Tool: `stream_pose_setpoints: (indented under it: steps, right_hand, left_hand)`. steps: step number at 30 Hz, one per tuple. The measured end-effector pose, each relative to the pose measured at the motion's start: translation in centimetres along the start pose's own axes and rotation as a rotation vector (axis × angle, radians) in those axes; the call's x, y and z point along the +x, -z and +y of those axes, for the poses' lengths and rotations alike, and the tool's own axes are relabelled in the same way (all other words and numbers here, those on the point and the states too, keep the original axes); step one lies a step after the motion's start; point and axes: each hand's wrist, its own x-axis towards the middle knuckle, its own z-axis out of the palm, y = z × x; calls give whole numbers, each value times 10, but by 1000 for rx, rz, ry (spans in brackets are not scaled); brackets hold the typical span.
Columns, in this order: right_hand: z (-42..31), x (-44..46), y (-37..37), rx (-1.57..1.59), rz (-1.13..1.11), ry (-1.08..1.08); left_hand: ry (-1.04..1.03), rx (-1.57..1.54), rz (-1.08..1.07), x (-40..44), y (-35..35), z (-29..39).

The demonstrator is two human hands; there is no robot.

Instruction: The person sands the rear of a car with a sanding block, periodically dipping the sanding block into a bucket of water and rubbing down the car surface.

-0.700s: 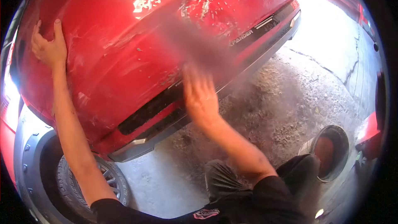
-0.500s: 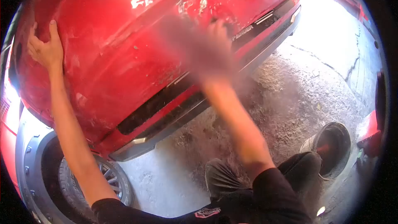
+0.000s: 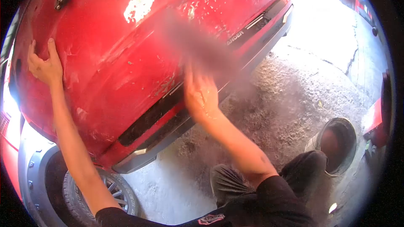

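A red car body panel (image 3: 101, 75), wet-looking with chipped and scuffed patches, fills the upper left. My left hand (image 3: 45, 65) rests on its left part, fingers and thumb spread, holding nothing. My right hand (image 3: 201, 90) is over the panel's lower edge, near the dark trim strip (image 3: 147, 120) and the raised letters "ANDER" (image 3: 235, 38). Its fingers point up and look flat; a dark blur in the view covers their tips, so what lies under them is hidden.
A bucket (image 3: 336, 146) with dark contents stands on the rough floor (image 3: 277, 109) at the right, beside my knee. A tyre (image 3: 75, 195) is at the lower left under a dark wheel arch. A red part (image 3: 374, 120) is at the far right.
My right hand went up and right across the panel, then came back down and left. My left hand stays on the panel. The view has shifted slightly.
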Motion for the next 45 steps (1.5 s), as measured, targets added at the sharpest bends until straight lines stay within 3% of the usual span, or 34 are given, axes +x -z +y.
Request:
stream_pose_setpoints:
  steps: [1, 5, 8, 9, 12, 15, 17, 19, 20, 22, 24, 25, 28, 30, 33, 35, 38, 39, 41, 42, 44, 45]
  right_hand:
    - [12, 18, 15, 213, -66, -66]
    - [59, 74, 17, -141, 93, -79]
    - [27, 52, 32, 8, -57, -56]
    - [5, 32, 37, -163, -33, 15]
    - [40, 54, 23, -125, -153, 12]
    - [70, 84, 11, -218, 115, -78]
    - [62, 79, 12, -33, -4, -131]
    - [24, 44, 26, -229, -4, 44]
    - [10, 26, 20, 22, -8, 103]
    - [34, 43, 19, -17, 28, 161]
    - [58, 88, 9, 228, -13, -18]
    - [62, 100, 8, 106, 84, -25]
    - [44, 90, 26, 164, -32, -65]
    - [16, 45, 32, 108, 50, 118]
    - [52, 74, 16, -63, 32, 186]
    - [79, 112, 8, -131, 118, 107]
    - [55, 118, 21, 79, 112, -6]
    - [29, 98, 32, 154, -31, -12]
    - [-14, 37, 36, 146, -106, 192]
    - [-26, 6, 23, 71, -41, 384]
    - [-8, 21, 25, 187, -54, 449]
    - [-3, 43, 22, 33, -52, 457]
  left_hand:
    - [-7, 3, -3, -2, 0, 0]
    - [-7, -14, -18, -1, 1, -3]
    - [-2, -58, 0, 0, 1, -1]
    - [1, -36, 9, 2, 1, 0]
    - [-16, -12, -13, -2, 1, 3]
    - [-29, -27, -14, 1, 2, -2]
    - [-30, -22, -16, 2, 3, -1]
    - [-6, -16, -2, 2, 4, 4]
    - [2, -10, -6, 1, 5, 7]
    - [-1, -3, -34, -1, 7, 9]
    - [1, -3, -38, -1, 8, 7]
    - [4, -14, -29, 0, 6, 7]
    - [-18, -18, -20, -1, 6, 5]
    - [-28, -10, -7, 5, 7, 4]
    - [-20, -21, -15, 1, 6, 9]
    - [-17, -14, -9, 1, 1, -1]
    - [7, -28, 11, 3, 0, -1]
    - [21, -23, 5, 3, 2, 1]
    - [48, -14, -3, 3, 6, 9]
    - [67, -10, -3, 3, 9, 12]
    - [97, -17, -2, 1, 9, 18]
    - [97, -1, -13, 0, 9, 17]
